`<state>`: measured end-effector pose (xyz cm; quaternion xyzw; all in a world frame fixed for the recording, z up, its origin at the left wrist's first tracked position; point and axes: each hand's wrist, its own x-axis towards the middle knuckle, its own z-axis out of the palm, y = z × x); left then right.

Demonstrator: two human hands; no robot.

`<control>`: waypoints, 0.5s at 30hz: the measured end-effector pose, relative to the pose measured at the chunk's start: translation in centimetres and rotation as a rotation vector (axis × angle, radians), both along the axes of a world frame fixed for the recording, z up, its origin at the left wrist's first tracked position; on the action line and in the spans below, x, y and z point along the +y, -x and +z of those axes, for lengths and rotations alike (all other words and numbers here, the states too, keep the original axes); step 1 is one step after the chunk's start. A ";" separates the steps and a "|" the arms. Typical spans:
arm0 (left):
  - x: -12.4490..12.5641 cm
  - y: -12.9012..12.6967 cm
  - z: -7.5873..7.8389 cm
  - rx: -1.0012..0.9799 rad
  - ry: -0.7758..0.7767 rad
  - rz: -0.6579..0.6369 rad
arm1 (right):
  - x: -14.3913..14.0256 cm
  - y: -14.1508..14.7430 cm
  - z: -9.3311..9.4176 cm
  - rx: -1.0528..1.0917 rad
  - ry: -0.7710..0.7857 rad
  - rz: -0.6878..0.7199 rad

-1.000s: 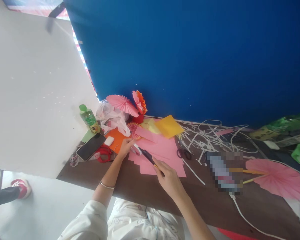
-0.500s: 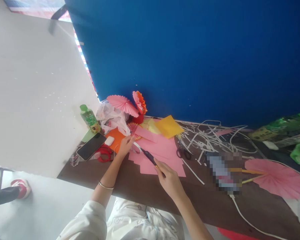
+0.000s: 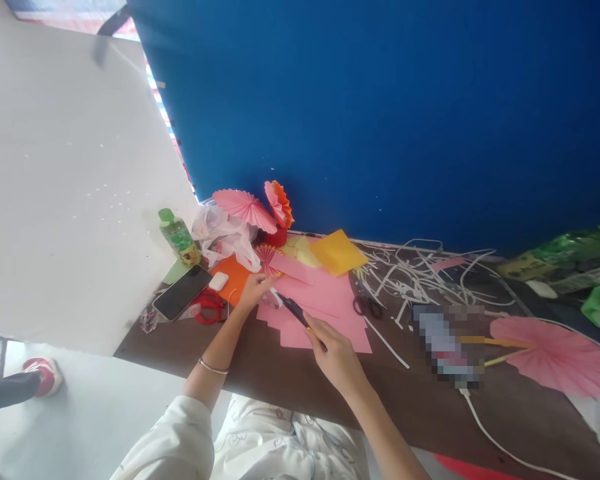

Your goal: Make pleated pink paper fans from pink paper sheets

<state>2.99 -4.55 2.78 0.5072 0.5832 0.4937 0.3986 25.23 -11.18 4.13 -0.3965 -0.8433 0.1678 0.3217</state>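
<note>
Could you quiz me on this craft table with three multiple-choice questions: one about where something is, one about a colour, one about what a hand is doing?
1. Where is the phone?
A. Left of the pink paper sheets
B. Right of them
C. On them

2. What colour is the wall behind the table?
A. Green
B. Blue
C. Red

3. What is the right hand doing?
A. Resting empty
B. Gripping a dark-handled tool
C. Holding a bottle

Answers:
1. A, beside the orange paper.
2. B, the backdrop is blue.
3. B, fingers close around its handle.

A green bottle (image 3: 178,237) stands beside a phone (image 3: 182,293) and white case (image 3: 219,281). Black scissors (image 3: 367,306) lie near white paper strips (image 3: 415,270); 1 yellow sheet (image 3: 337,253) lies behind.
</note>
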 end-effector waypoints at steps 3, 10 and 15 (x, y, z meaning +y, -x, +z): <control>0.2 0.2 -0.5 -0.019 -0.002 0.023 | -0.1 0.0 -0.2 -0.005 0.000 0.001; 0.7 0.9 -2.0 -0.079 0.005 0.072 | -0.4 0.2 -0.5 0.014 -0.015 0.006; 0.7 1.2 -2.2 -0.111 0.046 0.052 | -0.5 0.1 -1.1 0.025 -0.025 0.002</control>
